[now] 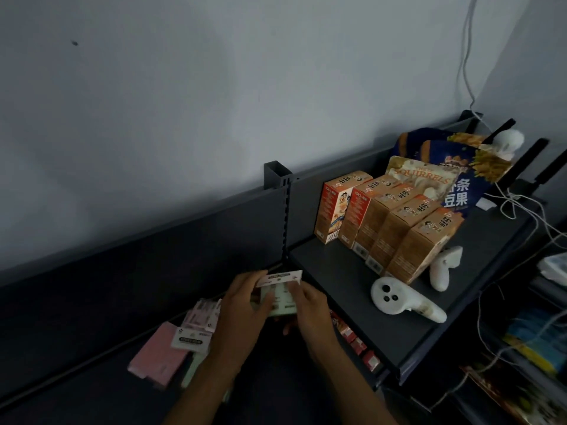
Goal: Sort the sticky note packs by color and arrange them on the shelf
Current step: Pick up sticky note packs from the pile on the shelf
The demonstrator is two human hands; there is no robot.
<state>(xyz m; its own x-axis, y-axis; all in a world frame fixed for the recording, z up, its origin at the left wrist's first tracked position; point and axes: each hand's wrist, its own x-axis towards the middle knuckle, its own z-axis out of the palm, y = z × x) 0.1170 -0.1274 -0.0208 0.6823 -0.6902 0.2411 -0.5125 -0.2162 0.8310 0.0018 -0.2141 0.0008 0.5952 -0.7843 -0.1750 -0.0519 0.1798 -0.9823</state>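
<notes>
Bare forearms come up from the bottom edge, both angled inward toward centre frame. Left hand [242, 305] has fingers curled round the left side of a pale green sticky note pack [280, 299], thumb on top; right hand [310, 305] pinches the pack's right edge, fingers tucked under, so both hands are clamped on the same pack, w/ its white header card up by the fingertips. Pack is held just above the lower dark shelf [92, 348], in front of the upright post. Just left of the left wrist lies a loose pile of sticky note packs [181, 342]: pink ones on top & to the left, a green edge showing under them, partly hidden by the forearm. Right of the hands, a raised shelf [346, 271] carries two white game controllers [399, 302] near its front edge, one lying flat, one upright against a box. Behind them, a tight row of orange-brown boxes [395, 228]. Farther back lean snack bags [454, 167], then white cables [468, 56] running up the grey wall [184, 102]. Red items under the raised shelf are too dim to tell.
</notes>
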